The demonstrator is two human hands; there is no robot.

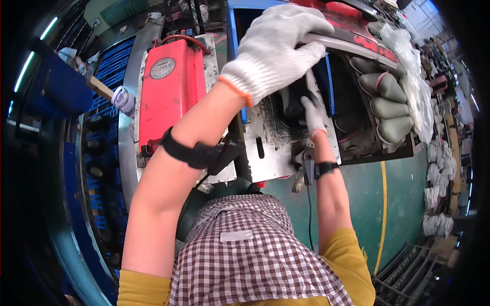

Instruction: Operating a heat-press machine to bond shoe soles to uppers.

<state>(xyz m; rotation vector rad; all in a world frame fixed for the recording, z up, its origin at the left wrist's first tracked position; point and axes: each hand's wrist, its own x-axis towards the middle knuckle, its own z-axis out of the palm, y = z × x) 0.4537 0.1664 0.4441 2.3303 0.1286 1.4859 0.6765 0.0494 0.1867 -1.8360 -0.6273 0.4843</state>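
Note:
My left hand (286, 48), in a white knit glove with an orange cuff edge, is closed around the edge of a raised red machine lid (352, 45). Its fingers lie over the edge and the thumb sits below. Lower down, my gloved right hand (313, 116) is at a dark, rounded piece (292, 104) in the machine's opening, its fingers stretched out and slightly apart. Whether it touches the piece I cannot tell. A worn metal plate (273, 162) with a slot lies in front. The left forearm hides part of the machine.
A second red machine cover (171, 97) stands to the left, with a lidded cup (122, 99) beyond it. Several grey-green shoe-shaped forms (390, 109) line the right side beside clear plastic (421, 97). A cable (309, 217) hangs below my right wrist. A wire rack (408, 270) stands lower right.

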